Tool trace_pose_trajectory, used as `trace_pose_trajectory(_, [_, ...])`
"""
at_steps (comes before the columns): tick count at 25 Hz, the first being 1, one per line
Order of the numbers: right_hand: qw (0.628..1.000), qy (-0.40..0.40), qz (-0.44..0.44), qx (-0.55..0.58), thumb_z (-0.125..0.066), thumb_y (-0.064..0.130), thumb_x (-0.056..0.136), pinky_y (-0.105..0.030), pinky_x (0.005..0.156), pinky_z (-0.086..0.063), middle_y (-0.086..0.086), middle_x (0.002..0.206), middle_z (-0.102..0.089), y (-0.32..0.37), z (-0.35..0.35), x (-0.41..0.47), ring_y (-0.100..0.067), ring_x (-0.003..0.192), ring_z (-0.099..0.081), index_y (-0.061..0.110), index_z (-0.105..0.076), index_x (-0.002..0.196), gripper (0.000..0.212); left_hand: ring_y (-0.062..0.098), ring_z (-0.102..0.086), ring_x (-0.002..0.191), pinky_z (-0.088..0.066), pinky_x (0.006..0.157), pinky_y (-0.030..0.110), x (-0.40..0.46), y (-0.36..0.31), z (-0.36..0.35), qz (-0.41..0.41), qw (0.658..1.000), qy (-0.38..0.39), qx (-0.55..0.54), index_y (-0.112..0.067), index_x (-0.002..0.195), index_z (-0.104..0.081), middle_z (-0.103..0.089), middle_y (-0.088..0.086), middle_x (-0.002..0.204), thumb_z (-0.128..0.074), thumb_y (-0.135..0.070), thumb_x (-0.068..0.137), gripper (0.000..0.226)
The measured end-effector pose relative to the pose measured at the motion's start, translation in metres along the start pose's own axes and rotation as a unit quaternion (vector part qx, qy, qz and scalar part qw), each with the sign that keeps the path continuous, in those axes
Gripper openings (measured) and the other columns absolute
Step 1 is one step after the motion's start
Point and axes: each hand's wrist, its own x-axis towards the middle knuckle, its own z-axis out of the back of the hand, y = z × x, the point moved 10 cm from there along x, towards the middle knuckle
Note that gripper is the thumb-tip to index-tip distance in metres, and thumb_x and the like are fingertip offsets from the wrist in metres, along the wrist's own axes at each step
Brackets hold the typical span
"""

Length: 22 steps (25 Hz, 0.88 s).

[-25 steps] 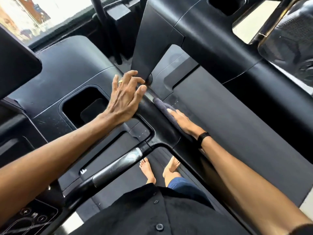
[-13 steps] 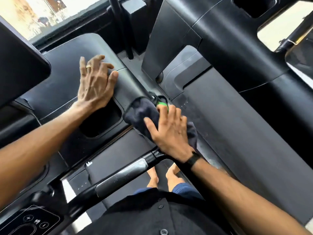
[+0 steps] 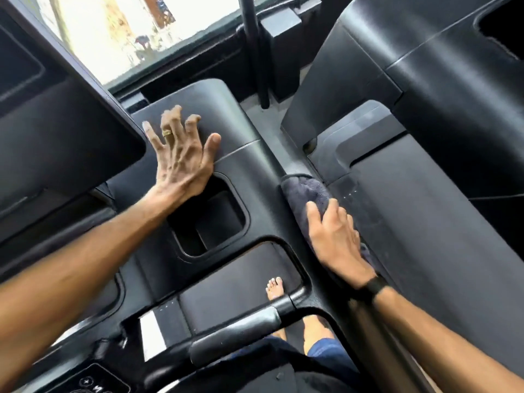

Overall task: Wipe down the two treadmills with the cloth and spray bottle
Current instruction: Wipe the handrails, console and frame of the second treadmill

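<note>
I stand on a black treadmill, and my left hand (image 3: 181, 157) rests with spread fingers on the top of its console (image 3: 226, 123). My right hand (image 3: 334, 239) holds a dark grey cloth (image 3: 303, 191) against the console's right side arm, thumb on top and fingers curled over the outer edge. The second treadmill's belt (image 3: 425, 222) and console (image 3: 425, 80) lie just to the right. No spray bottle shows in this view.
A cup-holder recess (image 3: 209, 219) opens below my left hand. A silver-and-black handlebar (image 3: 241, 321) crosses in front of my body, above my bare feet (image 3: 273, 287). A dark screen (image 3: 56, 123) juts in at the left; a post (image 3: 255, 52) and window stand behind.
My right hand slid the cloth from the console's top over to the right side arm. My left hand stayed on the console top, fingers now more spread.
</note>
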Motion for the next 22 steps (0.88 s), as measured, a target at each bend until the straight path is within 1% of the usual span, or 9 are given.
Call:
trace_pose_trajectory(2, [0.987,-0.107,0.103,-0.067,-0.036,0.058,0.097,-0.053,0.099,-0.034,-0.016,0.130,-0.049,0.057,0.014,-0.017,-0.037,0.123,-0.043,0.016,-0.040,0.133,0.055,0.035,-0.017,0.147,0.006,0.115,0.064,0.000,0.000,-0.002,0.012,1.000,0.001,-0.004,-0.009,0.139,-0.037,-0.024,0.020,0.153,-0.025,-0.053,0.098,0.062])
trace_pose_trajectory(5, [0.967,-0.133,0.194,-0.094,-0.034,0.062,0.096,-0.055,0.096,-0.034,-0.015,0.133,-0.047,0.150,0.000,0.015,-0.037,0.122,-0.043,0.023,-0.034,0.143,0.061,0.033,-0.024,0.144,-0.003,0.117,0.065,-0.001,0.004,-0.001,0.024,1.000,-0.001,-0.007,-0.009,0.141,-0.038,-0.030,0.017,0.152,-0.023,-0.051,0.099,0.062])
trace_pose_trajectory(9, [0.985,0.031,0.156,0.071,-0.030,0.065,0.096,-0.054,0.111,-0.028,-0.017,0.146,-0.046,0.204,-0.028,0.140,-0.038,0.137,-0.039,0.030,-0.029,0.151,0.065,0.031,-0.030,0.141,-0.008,0.116,0.064,0.000,0.003,0.001,0.026,1.000,-0.003,-0.002,-0.010,0.145,-0.035,-0.035,0.013,0.150,-0.021,-0.052,0.098,0.064])
trace_pose_trajectory(11, [0.971,0.121,0.134,0.156,-0.028,0.064,0.096,-0.044,0.118,-0.025,-0.011,0.153,-0.043,0.191,-0.043,0.169,-0.032,0.142,-0.037,0.028,-0.032,0.153,0.067,0.029,-0.030,0.141,-0.007,0.116,0.064,0.000,0.002,0.002,0.028,1.000,-0.003,-0.010,-0.011,0.145,-0.034,-0.035,0.012,0.150,-0.020,-0.053,0.098,0.065])
trace_pose_trajectory(13, [0.969,0.141,0.119,0.166,-0.025,0.061,0.098,-0.038,0.119,-0.024,-0.009,0.155,-0.042,0.157,-0.047,0.156,-0.028,0.144,-0.036,0.024,-0.035,0.153,0.068,0.029,-0.030,0.141,-0.007,0.116,0.065,0.000,0.004,0.000,0.026,1.000,0.002,-0.014,-0.011,0.145,-0.034,-0.035,0.012,0.149,-0.018,-0.054,0.098,0.066])
trace_pose_trajectory(15, [0.983,0.116,0.074,0.125,-0.022,0.058,0.101,-0.043,0.117,-0.027,-0.015,0.153,-0.043,0.118,-0.042,0.124,-0.032,0.141,-0.039,0.020,-0.034,0.153,0.066,0.030,-0.029,0.142,-0.006,0.115,0.066,-0.001,0.004,-0.001,0.020,1.000,0.001,-0.003,-0.011,0.147,-0.033,-0.034,0.012,0.149,-0.015,-0.056,0.098,0.069])
trace_pose_trajectory(17, [0.996,0.063,0.061,0.024,-0.020,0.060,0.101,-0.054,0.111,-0.029,-0.019,0.148,-0.041,0.111,-0.032,0.084,-0.038,0.135,-0.040,0.022,-0.023,0.155,0.067,0.031,-0.029,0.142,-0.004,0.115,0.066,0.001,0.001,-0.003,0.013,1.000,0.006,0.000,-0.010,0.149,-0.029,-0.031,0.013,0.152,-0.014,-0.058,0.098,0.071])
trace_pose_trajectory(19, [0.988,-0.015,0.139,-0.063,-0.021,0.061,0.100,-0.059,0.105,-0.029,-0.020,0.145,-0.037,0.162,-0.022,0.069,-0.040,0.132,-0.038,0.024,-0.015,0.157,0.068,0.031,-0.032,0.142,-0.002,0.114,0.066,0.001,0.002,-0.002,0.016,1.000,0.005,-0.008,-0.010,0.152,-0.024,-0.026,0.014,0.155,-0.015,-0.059,0.098,0.073])
trace_pose_trajectory(22, [0.969,-0.066,0.226,-0.071,-0.025,0.062,0.098,-0.060,0.101,-0.032,-0.022,0.142,-0.039,0.250,-0.022,0.102,-0.041,0.127,-0.041,0.024,-0.019,0.156,0.069,0.032,-0.035,0.140,-0.002,0.114,0.066,0.000,0.000,0.001,0.013,1.000,-0.006,0.000,-0.010,0.152,-0.021,-0.021,0.015,0.158,-0.016,-0.062,0.097,0.076])
